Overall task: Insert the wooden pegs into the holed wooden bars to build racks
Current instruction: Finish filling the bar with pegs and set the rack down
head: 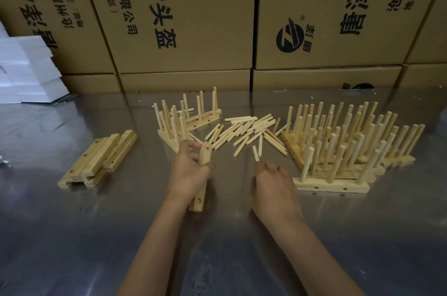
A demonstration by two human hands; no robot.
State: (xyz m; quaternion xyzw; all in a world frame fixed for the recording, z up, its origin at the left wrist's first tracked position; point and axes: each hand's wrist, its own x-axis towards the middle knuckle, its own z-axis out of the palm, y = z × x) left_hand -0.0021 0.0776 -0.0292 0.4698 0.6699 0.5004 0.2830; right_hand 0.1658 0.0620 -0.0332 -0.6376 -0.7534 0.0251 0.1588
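My left hand [188, 172] grips a holed wooden bar [202, 189], held tilted with its lower end near the table and no pegs in it. My right hand [273, 187] pinches a single wooden peg [255, 153] at its fingertips, the peg pointing away from me. A loose pile of pegs [249, 131] lies just beyond both hands. Empty holed bars [99, 158] are stacked to the left. Finished racks with upright pegs [348, 141] crowd the right side, and a few more racks [186, 119] stand behind my left hand.
The work surface is a shiny metal table [96, 235]. Large printed cardboard boxes [193, 17] form a wall along its far edge. White foam blocks [26, 70] are stacked at the far left.
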